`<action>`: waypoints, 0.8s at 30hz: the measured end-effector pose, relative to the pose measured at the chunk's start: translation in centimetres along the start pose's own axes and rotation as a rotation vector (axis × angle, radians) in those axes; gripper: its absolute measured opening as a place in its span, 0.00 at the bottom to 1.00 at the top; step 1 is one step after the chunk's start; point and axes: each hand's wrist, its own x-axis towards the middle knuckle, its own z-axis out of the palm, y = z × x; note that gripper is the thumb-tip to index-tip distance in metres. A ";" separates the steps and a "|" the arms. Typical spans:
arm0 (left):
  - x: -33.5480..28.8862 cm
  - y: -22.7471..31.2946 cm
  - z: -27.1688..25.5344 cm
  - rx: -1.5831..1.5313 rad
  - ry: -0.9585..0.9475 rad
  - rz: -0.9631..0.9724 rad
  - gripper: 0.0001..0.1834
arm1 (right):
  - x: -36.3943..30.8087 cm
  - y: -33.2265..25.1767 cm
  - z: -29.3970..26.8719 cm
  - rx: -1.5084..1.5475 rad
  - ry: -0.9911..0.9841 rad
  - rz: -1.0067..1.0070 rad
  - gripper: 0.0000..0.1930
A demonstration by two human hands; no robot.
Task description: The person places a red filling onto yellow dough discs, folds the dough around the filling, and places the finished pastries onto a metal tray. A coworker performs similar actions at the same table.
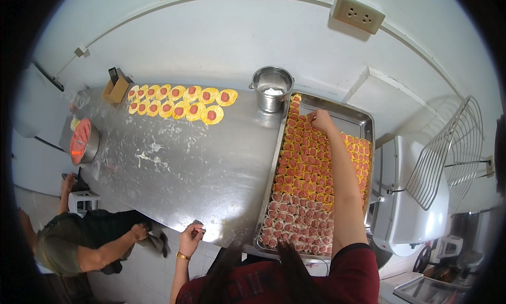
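Note:
A large metal tray (362, 113) on my right holds close rows of small open-topped dumplings (303, 164), with yellow wrappers over most of it and whitish ones at the near end. My right hand (320, 120) reaches to the far part of the tray, its fingers pinched on a dumpling at the end of the rows; the fingers partly cover it. At the table's near edge my left hand (191, 236) is closed, fingers curled, around something small I cannot make out. Two rows of round yellow wrappers (212, 115), each topped with pink filling, lie at the far left of the table.
A metal bucket (271, 82) stands beside the tray's far corner. Far left are a cardboard box (114, 91) and a bowl of pink filling (81, 140). Another person (79, 246) is at the lower left, near a white stool (84, 199). A white machine (400, 193) with a wire guard stands right.

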 end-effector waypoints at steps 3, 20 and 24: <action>0.3 0.2 0.1 -0.025 -0.044 0.004 0.11 | 0.3 -0.2 0.1 -0.002 -0.013 0.005 0.13; 17.0 -7.2 -21.5 0.136 0.236 0.108 0.13 | -2.2 -11.2 3.8 0.187 0.212 0.262 0.26; 29.4 -10.4 -31.5 0.231 0.551 0.212 0.14 | -8.9 -18.4 5.1 0.142 0.316 0.166 0.23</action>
